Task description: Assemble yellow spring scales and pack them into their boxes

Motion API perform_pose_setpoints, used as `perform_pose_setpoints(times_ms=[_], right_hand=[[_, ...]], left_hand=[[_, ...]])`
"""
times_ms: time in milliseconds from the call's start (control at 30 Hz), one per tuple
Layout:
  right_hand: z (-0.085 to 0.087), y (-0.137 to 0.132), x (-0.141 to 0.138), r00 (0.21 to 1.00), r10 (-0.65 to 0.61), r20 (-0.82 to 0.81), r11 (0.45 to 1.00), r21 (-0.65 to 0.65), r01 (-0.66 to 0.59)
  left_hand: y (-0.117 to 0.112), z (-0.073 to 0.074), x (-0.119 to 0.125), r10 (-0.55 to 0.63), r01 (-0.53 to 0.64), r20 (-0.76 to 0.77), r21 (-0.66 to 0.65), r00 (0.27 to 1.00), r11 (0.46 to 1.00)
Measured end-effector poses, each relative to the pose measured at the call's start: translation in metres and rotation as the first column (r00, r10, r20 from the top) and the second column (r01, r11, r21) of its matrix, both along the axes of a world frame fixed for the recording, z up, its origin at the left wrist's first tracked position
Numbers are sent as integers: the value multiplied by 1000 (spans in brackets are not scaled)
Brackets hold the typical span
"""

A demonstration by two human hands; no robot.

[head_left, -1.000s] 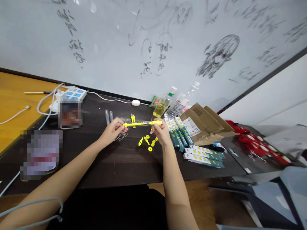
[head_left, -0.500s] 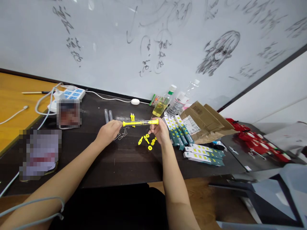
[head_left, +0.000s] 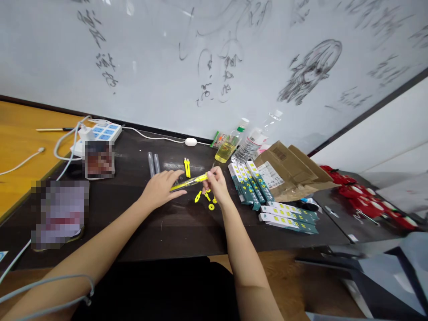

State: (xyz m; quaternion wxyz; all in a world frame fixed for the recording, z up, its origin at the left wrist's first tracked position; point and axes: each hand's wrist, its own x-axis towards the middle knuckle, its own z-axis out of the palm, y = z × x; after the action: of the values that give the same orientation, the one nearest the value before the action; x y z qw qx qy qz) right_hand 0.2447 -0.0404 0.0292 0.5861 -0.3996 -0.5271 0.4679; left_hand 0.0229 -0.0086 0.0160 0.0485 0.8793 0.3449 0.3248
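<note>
My right hand (head_left: 218, 186) pinches the right end of a yellow spring scale (head_left: 190, 182), a clear tube with yellow parts inside. The scale slants down to the left. At its lower end is my left hand (head_left: 162, 187), fingers stretched out and thumb apart; whether the palm touches the tube I cannot tell. Behind my left hand lie two clear tubes (head_left: 154, 164). A pair of yellow rods (head_left: 187, 167) lies beyond the scale. Small yellow parts (head_left: 198, 196) and a yellow ring (head_left: 211, 207) are scattered below my right hand, and thin metal hooks (head_left: 179, 179) are partly hidden.
To the right are several green-and-white boxes (head_left: 248, 185) and an open cardboard box (head_left: 289, 171). A bottle of yellow liquid (head_left: 228, 149) and a water bottle (head_left: 247, 147) stand behind. A power strip (head_left: 106, 132) and blurred-out items are at left. The whiteboard (head_left: 160, 80) bounds the desk.
My left hand has opened from its grip on the scale's left end. That end has dipped, so the scale now slants, while my right hand still holds its other end.
</note>
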Motion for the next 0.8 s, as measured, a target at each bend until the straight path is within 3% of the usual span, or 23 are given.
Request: perform_pose_setpoints(times_ms=[200, 467, 667, 800], right_hand=[[1, -4, -1, 989, 105, 109, 992, -77, -97], [5, -7, 4, 973, 143, 180, 989, -66, -133], [5, -9, 6, 955, 139, 261, 990, -6, -143], [6, -12, 9, 935, 143, 325, 989, -2, -151]], left_hand=[[-4, -4, 5, -34, 42, -125, 57, 992, 997], [-2, 0, 0, 0, 11, -104, 96, 995, 995], [-4, 1, 1, -57, 54, -70, -43, 996, 998], [-3, 1, 1, -68, 63, -67, -70, 995, 996]])
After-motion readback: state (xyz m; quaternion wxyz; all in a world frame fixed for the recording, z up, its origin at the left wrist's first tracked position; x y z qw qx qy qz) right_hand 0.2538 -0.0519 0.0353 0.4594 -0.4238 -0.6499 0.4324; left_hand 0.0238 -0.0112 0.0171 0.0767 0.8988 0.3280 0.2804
